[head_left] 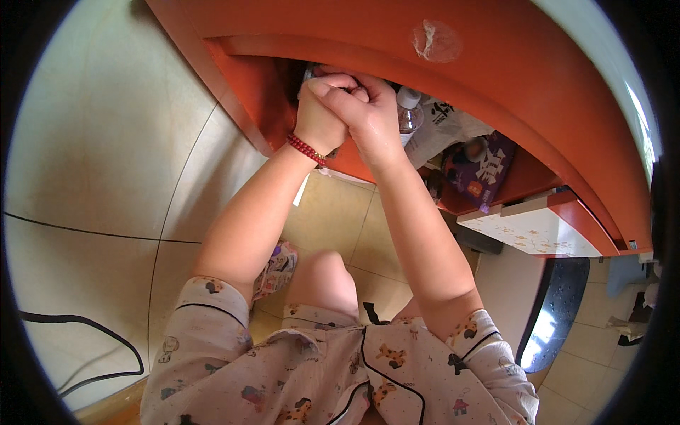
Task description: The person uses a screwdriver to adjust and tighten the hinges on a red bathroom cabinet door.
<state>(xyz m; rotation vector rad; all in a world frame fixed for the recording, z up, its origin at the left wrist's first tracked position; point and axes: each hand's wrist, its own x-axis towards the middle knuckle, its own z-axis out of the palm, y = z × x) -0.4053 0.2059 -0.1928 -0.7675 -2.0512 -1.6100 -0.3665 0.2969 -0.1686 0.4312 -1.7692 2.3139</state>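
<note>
My left hand point(321, 120), with a red bead bracelet point(306, 149) on its wrist, presses against my right hand point(374, 120) at the mouth of an orange cabinet point(319, 28). The fingers of both are curled in and overlap. What they hold, if anything, is hidden between them and behind the knuckles. Just right of my right hand stands a clear bottle with a white cap point(409, 98). A white plastic bag with dark print point(453, 127) lies beyond the bottle, inside the cabinet.
Further right in the cabinet is a purple package point(496, 166). A white panel with a floral pattern point(542, 228) juts out below it. A black cable point(106, 329) crosses the lower left. Beneath my arms is a tiled floor point(333, 212), with a patterned bag-like thing point(276, 273) near my knee.
</note>
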